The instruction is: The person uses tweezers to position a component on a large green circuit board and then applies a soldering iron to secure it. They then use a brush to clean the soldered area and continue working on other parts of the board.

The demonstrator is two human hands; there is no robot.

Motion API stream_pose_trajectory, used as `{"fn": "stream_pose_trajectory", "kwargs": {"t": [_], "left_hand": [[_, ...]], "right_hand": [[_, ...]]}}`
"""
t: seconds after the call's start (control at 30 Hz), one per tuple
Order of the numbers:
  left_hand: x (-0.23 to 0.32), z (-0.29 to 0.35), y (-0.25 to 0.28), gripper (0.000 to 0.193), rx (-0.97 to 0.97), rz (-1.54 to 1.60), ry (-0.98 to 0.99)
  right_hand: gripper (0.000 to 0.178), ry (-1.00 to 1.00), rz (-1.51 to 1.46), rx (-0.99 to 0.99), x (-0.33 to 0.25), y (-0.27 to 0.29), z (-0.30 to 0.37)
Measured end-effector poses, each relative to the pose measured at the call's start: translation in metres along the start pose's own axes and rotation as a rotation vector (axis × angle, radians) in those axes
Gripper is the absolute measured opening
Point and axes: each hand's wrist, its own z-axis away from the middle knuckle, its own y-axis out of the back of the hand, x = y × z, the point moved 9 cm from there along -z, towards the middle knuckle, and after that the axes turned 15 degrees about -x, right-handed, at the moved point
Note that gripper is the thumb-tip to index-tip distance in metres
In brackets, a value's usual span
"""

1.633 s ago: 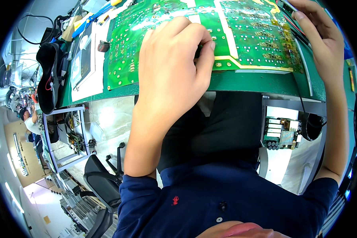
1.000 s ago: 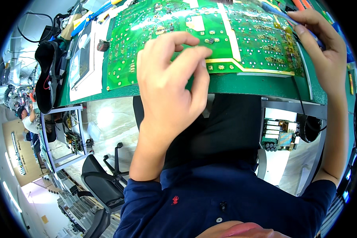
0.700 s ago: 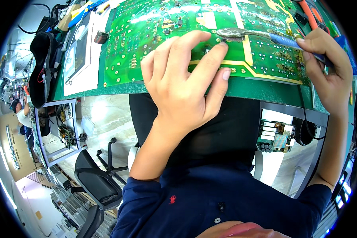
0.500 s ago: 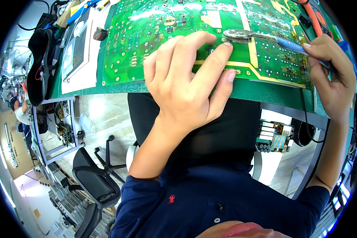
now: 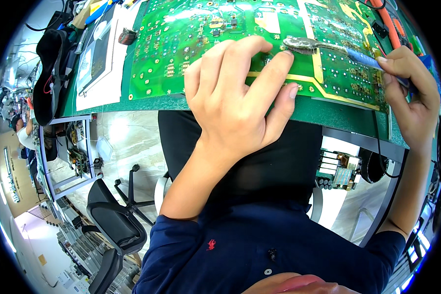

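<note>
A large green circuit board (image 5: pixel 161 63) with gold traces and many small parts lies on the green-topped table. My left hand (image 5: pixel 235 98) rests over its near edge, back up, fingers bent and spread apart, with nothing visible in them. Its fingertips lie close to the brush head, and what is under the palm is hidden. My right hand (image 5: pixel 411 93), at the board's right side, pinches the blue handle of a toothbrush (image 5: pixel 354 55) between thumb and fingers. The brush points left, its worn, greyish head bristles-down on or just above the board beside my left index finger.
Left of the board lie white paper (image 5: pixel 110 88), a dark lump (image 5: pixel 127 36) and a black case (image 5: pixel 49 78). An orange-red handled tool (image 5: pixel 388 22) lies at the far right. A thin black cable (image 5: pixel 379 142) hangs off the front edge. Office chairs (image 5: pixel 115 215) stand at lower left.
The view has shifted a little, so board, left hand and brush appear slightly farther right. Both hands and the brush keep nearly the same places relative to the board.
</note>
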Motion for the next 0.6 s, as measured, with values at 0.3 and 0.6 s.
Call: {"fn": "stream_pose_trajectory", "kwargs": {"t": [0.3,0.6], "left_hand": [[-0.001,0.001,-0.001,0.025,0.013,0.003,-0.002],[0.0,0.0,0.0,0.024,0.009,-0.013,-0.002]], "right_hand": [[0.02,-0.104,0.06,0.02,0.01,0.007,0.008],[0.018,-0.153,0.087,0.046,0.014,0.009,0.008]]}}
